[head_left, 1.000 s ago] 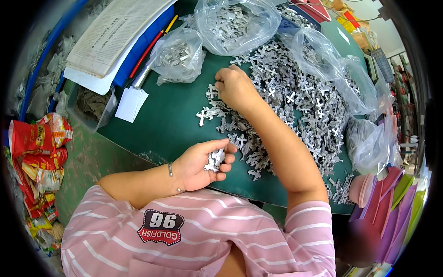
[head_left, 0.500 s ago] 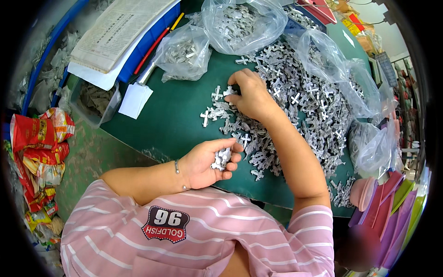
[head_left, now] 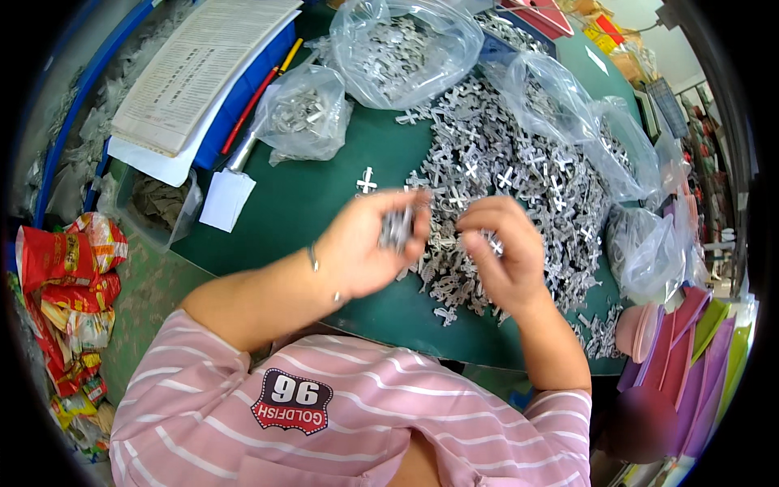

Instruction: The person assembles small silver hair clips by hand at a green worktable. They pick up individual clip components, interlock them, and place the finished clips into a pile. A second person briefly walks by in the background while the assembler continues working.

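My left hand [head_left: 365,243], with a thin bracelet at its wrist, is cupped around a cluster of small silver-grey pieces [head_left: 396,230]. Just right of it, my right hand [head_left: 510,253] hovers at the near part of a wide pile of such pieces [head_left: 535,183], many of them cross-shaped. Its fingers and thumb curve toward each other, smeared by motion. Grey bits show in the gap, but whether they are held or lie behind is unclear. One loose cross-shaped piece [head_left: 367,180] lies on the green table [head_left: 280,195] beyond my left hand.
Clear bags of pieces [head_left: 406,53] [head_left: 304,114] stand at the back, and more plastic bags [head_left: 645,243] line the right side. Printed sheets [head_left: 199,77], a blue tray [head_left: 213,134], a red pen [head_left: 249,111] and white paper slips [head_left: 228,200] lie at left. Pink and purple bins [head_left: 673,357] stand at lower right.
My left hand has moved up and slightly right with its pieces. My right hand has come from the pile's left edge toward me and to the right.
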The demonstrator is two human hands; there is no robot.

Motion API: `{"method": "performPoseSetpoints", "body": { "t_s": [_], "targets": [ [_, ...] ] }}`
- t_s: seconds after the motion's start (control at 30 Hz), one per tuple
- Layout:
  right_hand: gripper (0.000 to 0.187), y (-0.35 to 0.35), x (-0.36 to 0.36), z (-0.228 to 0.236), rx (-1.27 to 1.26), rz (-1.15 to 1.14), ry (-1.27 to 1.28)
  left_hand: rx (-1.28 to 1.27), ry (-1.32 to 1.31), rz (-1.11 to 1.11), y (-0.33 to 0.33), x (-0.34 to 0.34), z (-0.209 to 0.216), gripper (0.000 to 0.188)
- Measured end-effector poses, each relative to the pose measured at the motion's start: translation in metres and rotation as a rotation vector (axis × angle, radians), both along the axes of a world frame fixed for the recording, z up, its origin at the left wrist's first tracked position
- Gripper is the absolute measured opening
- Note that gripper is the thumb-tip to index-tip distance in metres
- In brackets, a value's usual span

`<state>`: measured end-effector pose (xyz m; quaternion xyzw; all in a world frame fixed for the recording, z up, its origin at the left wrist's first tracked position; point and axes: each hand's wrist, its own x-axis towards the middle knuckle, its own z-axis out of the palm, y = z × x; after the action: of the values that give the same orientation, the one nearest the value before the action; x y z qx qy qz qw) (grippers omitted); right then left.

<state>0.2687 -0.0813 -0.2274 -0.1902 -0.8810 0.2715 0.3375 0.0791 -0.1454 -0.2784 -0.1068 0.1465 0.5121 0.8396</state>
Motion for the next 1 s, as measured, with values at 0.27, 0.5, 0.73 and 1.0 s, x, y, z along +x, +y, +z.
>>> {"method": "performPoseSetpoints", "body": {
  "t_s": [0.27, 0.5, 0.73, 1.0],
  "targets": [
    [0.007, -0.01, 0.044, -0.026, -0.059, -0.294, -0.12, 0.303, 0.207, 0.437, 0.114, -0.041, 0.04, 0.073],
    [0.01, 0.03, 0.039, -0.047, 0.012, -0.481, -0.113, 0.994, 0.452, -0.054, 0.031, -0.016, 0.053, 0.033],
    [0.018, 0.072, 0.042, -0.067, 0.086, -0.575, -0.239, 1.933, 0.85, -0.166, -0.03, -0.057, 0.143, 0.032],
    [0.019, 0.029, 0.066, -0.053, 0.133, -0.481, -0.181, 2.377, 1.239, -0.239, -0.074, -0.065, 0.178, 0.028]
  ]
}}
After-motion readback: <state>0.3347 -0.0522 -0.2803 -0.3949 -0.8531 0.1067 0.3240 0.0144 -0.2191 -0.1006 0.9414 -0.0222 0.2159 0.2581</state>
